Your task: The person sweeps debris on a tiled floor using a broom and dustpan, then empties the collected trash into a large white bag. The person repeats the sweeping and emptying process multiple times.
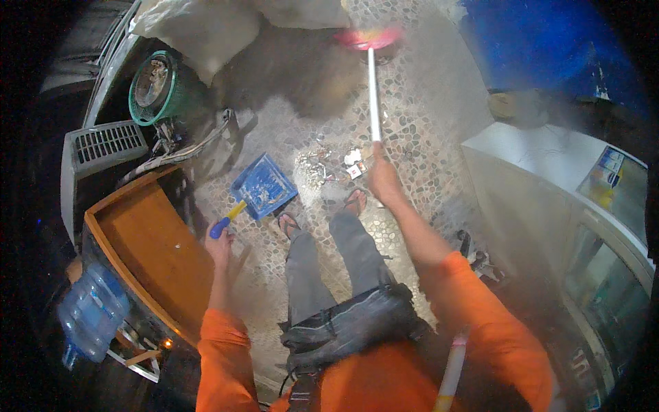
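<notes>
My left hand (220,243) grips the blue end of the handle of a blue dustpan (267,184), whose pan lies at the floor, left of my feet. The pan has pale dust and scuffs on it. My right hand (383,177) is closed around the pale handle of a broom (374,95) with a pink head at the top of the view; its head is blurred. Between the dustpan and my right hand, a heap of pale debris (313,172) lies on the pebble-patterned floor, with a small white-and-red packet (355,171) at its right side.
A wooden cabinet or drawer unit (149,232) stands at left, near a clear blue water bottle (95,314). Behind it are a grey slatted plastic piece (108,144) and a green mesh basket (177,92). A white-topped glass-fronted case (545,159) stands at right, below a blue sheet (545,46).
</notes>
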Demonstrator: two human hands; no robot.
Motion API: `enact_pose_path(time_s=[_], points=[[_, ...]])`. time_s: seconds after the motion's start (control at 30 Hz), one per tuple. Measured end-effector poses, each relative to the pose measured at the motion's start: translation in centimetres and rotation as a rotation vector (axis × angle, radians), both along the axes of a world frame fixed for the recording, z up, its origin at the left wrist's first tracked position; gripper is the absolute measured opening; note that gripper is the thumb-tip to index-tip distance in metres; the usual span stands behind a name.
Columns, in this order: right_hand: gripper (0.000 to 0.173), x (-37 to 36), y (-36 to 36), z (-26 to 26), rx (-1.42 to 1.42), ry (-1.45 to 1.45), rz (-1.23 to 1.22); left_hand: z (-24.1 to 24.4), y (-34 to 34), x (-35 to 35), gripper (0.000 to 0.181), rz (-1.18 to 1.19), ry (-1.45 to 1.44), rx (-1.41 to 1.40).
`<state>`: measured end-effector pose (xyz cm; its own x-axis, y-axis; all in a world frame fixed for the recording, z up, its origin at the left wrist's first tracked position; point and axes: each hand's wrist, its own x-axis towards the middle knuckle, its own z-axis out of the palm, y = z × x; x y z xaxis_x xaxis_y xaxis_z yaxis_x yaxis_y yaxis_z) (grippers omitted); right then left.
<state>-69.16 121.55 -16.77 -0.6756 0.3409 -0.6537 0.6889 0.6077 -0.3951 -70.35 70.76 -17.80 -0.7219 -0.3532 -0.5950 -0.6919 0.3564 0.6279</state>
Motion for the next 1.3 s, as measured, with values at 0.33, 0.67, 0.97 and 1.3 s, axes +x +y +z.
enact_pose_path(time_s=[0.33,0.67,0.97,1.3], points=[[0.080,17.0,-6.7,2.6,-0.326,-0.307,-0.020,0.7,-1.1,0.7,0.047,-0.035,0.000,-0.045],[0.067,18.1,11.3,10.7,-0.015,-0.076,-0.208,-0.5,-2.3,2.6,0.050,0.090,-0.033,0.030],[0.073,9.5,29.9,-9.2,0.158,-0.134,-0.171,-2.1,-3.7,3.1,0.051,0.032,-0.013,0.050],[0.073,30.8,0.4,13.5,-0.223,-0.039,-0.252,0.1,-3.4,2.5,0.054,0.042,-0.117,0.039]])
